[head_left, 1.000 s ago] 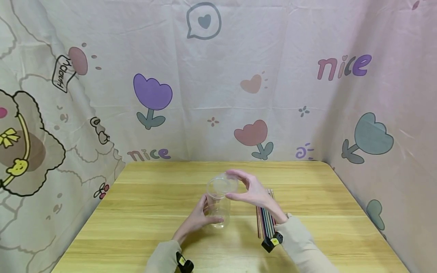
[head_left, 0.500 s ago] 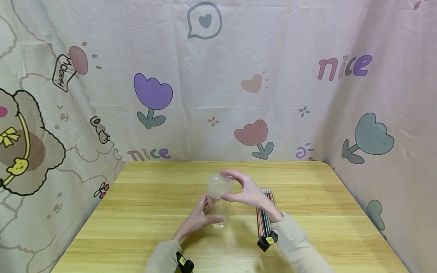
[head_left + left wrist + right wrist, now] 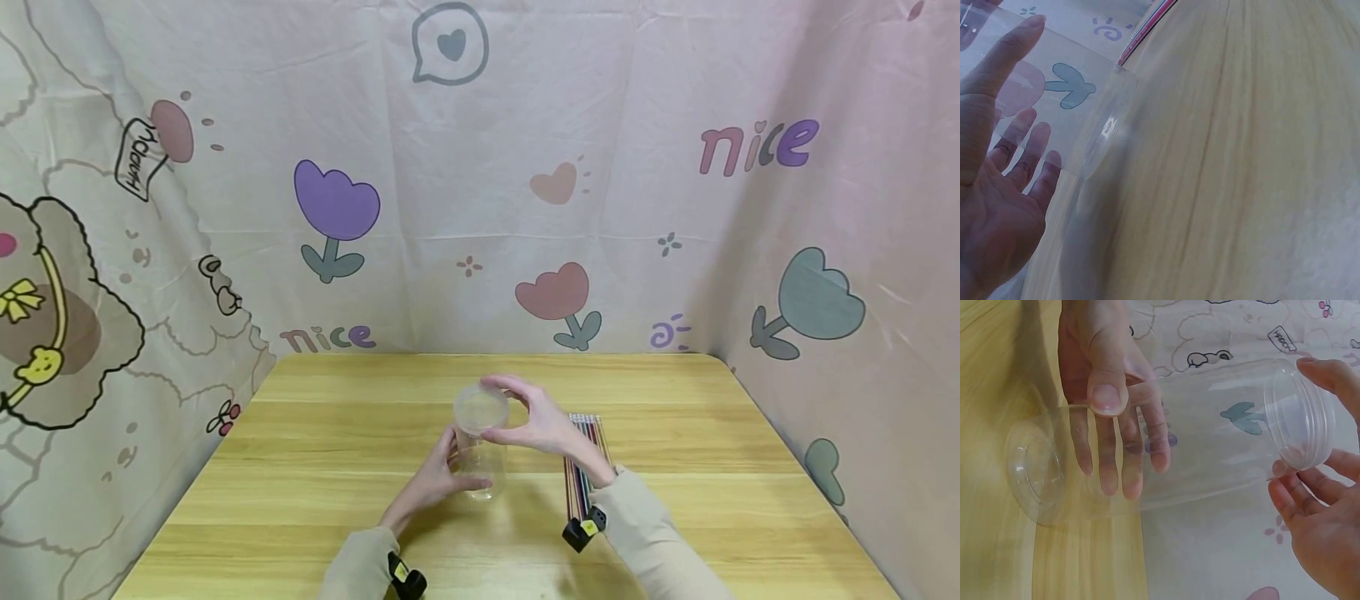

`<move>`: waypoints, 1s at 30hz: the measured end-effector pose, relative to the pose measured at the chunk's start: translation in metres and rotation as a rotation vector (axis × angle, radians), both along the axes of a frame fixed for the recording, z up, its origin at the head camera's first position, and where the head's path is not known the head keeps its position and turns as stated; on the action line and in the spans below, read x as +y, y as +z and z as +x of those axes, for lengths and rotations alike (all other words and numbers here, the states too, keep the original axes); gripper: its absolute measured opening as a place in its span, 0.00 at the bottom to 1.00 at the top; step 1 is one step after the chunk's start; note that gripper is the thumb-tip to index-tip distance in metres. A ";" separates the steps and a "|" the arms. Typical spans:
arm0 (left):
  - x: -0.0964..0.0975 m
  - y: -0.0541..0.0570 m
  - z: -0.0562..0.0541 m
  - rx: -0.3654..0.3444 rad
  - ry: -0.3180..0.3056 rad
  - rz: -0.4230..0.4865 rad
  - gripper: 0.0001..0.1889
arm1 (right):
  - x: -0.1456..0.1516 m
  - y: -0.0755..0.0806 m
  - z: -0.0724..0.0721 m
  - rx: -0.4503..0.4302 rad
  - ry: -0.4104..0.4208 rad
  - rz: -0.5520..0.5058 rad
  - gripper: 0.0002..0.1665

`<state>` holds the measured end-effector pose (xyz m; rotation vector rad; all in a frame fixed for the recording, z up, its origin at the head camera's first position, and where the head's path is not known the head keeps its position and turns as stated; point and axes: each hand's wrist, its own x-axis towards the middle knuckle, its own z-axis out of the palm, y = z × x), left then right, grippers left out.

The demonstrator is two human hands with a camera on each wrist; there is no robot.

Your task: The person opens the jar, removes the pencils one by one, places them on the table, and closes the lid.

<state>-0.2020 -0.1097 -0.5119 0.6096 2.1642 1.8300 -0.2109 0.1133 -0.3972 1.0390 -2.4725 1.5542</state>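
Observation:
A tall clear plastic jar point(image 3: 482, 468) stands upright on the table. My left hand point(image 3: 432, 482) grips its lower body from the left, thumb across the front; in the right wrist view the fingers point(image 3: 1108, 469) show through the clear wall behind it. Atop the jar sits a clear round lid point(image 3: 481, 408), in line with the mouth. My right hand point(image 3: 542, 423) holds the lid by its edge, thumb on the near side and fingers on the far side. Seen from the right wrist, the lid point(image 3: 1316, 425) fits around the ridged rim.
Several thin coloured pencils point(image 3: 577, 487) lie side by side to the right of the jar, partly hidden under the right forearm. Behind the wooden table point(image 3: 315, 467) hangs a printed cloth point(image 3: 450, 167), with more cloth along both sides.
My right hand has moved the lid left, from overhanging the jar's right side to squarely over its mouth. The left hand and jar have stayed in place.

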 end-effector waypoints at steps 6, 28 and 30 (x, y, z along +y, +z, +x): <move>0.000 -0.001 -0.001 0.014 -0.005 0.002 0.53 | -0.004 -0.001 0.000 0.073 -0.027 0.003 0.43; 0.000 -0.001 0.000 -0.004 -0.005 -0.005 0.52 | 0.001 -0.003 -0.002 -0.095 0.153 -0.123 0.46; 0.000 -0.001 -0.001 -0.009 -0.008 0.002 0.52 | 0.003 -0.004 -0.004 -0.099 0.198 -0.149 0.44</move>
